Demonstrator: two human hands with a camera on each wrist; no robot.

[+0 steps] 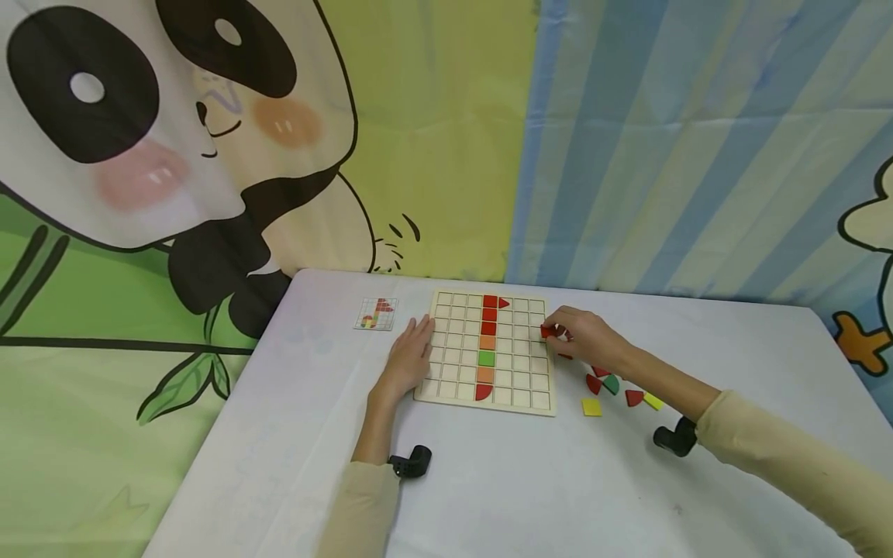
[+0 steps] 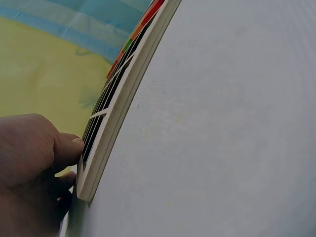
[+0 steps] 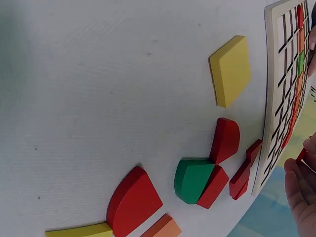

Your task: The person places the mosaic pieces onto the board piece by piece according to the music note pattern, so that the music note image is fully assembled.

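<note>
A pale wooden grid board (image 1: 455,412) lies on the table. One of its columns holds red, orange and green pieces, with a red triangle (image 1: 503,303) beside the top square and a red rounded piece (image 1: 484,392) at the bottom. Along the board's left edge rests my left hand (image 1: 407,358), fingers extended; the left wrist view shows it touching the board's rim (image 2: 101,158). My right hand (image 1: 593,339) pinches a small red block (image 1: 546,331) at the board's right edge. Fingers hide much of this block, so I cannot tell its full shape.
Loose pieces lie right of the board: a yellow square (image 1: 591,408), a green rounded piece (image 3: 194,180), several red pieces, an orange one (image 3: 164,227) and another yellow one (image 1: 653,401). A small pattern card (image 1: 375,314) lies left of the board. Printed curtains hang behind the table.
</note>
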